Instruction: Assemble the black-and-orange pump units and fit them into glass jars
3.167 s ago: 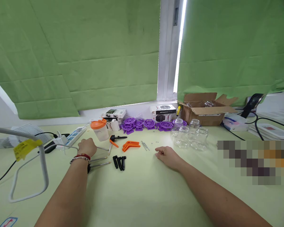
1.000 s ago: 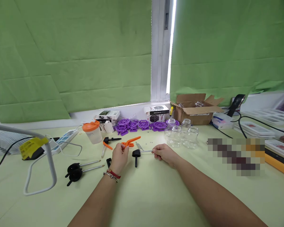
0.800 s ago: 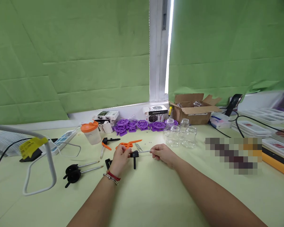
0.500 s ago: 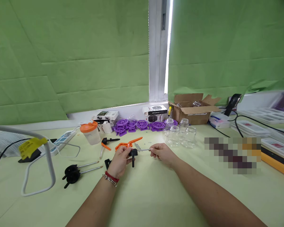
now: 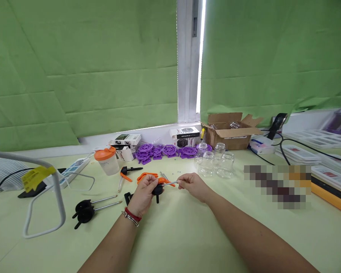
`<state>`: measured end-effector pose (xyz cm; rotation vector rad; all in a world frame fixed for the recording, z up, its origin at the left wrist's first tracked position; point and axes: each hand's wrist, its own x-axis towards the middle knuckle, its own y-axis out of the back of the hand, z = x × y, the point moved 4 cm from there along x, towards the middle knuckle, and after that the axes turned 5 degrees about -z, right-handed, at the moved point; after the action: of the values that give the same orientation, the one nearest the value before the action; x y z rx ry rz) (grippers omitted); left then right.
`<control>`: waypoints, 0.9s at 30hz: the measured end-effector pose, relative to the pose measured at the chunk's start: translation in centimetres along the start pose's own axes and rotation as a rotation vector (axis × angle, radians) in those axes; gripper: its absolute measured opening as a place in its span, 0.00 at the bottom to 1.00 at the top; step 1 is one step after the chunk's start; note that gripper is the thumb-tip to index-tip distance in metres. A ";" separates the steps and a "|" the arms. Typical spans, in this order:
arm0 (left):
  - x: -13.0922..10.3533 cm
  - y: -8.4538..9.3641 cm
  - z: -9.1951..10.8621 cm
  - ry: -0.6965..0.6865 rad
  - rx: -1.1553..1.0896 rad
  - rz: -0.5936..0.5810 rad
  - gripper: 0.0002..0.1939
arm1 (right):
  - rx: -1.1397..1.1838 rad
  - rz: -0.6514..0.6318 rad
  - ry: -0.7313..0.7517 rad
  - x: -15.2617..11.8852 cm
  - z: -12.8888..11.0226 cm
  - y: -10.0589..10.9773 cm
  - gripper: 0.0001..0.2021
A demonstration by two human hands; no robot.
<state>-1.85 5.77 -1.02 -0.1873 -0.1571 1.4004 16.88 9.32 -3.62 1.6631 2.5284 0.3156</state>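
Note:
My left hand (image 5: pixel 143 194) is closed around a round black part (image 5: pixel 158 190) with a short stem pointing down. An orange lever (image 5: pixel 162 181) sits against that part, partly behind my fingers. From the black part a thin metal rod (image 5: pixel 169 184) runs to the right, and my right hand (image 5: pixel 192 185) pinches its far end between thumb and fingers. Orange pieces (image 5: pixel 146 175) and small metal rods (image 5: pixel 165 176) lie on the table just behind. Another black piece (image 5: pixel 127 198) rests beside my left wrist, partly covered by the hand.
Two black parts with metal rods (image 5: pixel 85 214) lie at left, near a white wire stand (image 5: pixel 63 204). A cup with an orange lid (image 5: pixel 108 161), purple wheel-like pieces (image 5: pixel 169 151), glass jars (image 5: pixel 225 165) and a cardboard box (image 5: pixel 230 142) stand along the back.
The black part has turned in my left hand: its stem looks shorter, and the orange lever has swung down to the right, beside the rod. Both hands keep their hold.

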 end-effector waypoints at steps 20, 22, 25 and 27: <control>-1.7 -3.0 0.5 -0.083 0.396 -0.304 0.14 | -0.593 -0.086 0.416 -3.1 -5.7 -2.2 0.11; -1.6 -2.7 0.7 -0.082 0.364 -0.275 0.15 | -0.547 -0.020 0.396 -2.8 -5.5 -1.4 0.12; -1.2 -1.7 1.4 -0.108 0.305 -0.183 0.16 | -0.313 0.146 0.320 -2.2 -4.6 0.9 0.14; -0.9 -0.8 1.7 -0.133 0.266 -0.099 0.16 | -0.090 0.202 0.262 -1.6 -3.6 2.5 0.16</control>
<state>-1.61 4.84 0.85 0.1327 -0.0880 1.3204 19.08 8.38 0.38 1.9591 2.4750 0.6959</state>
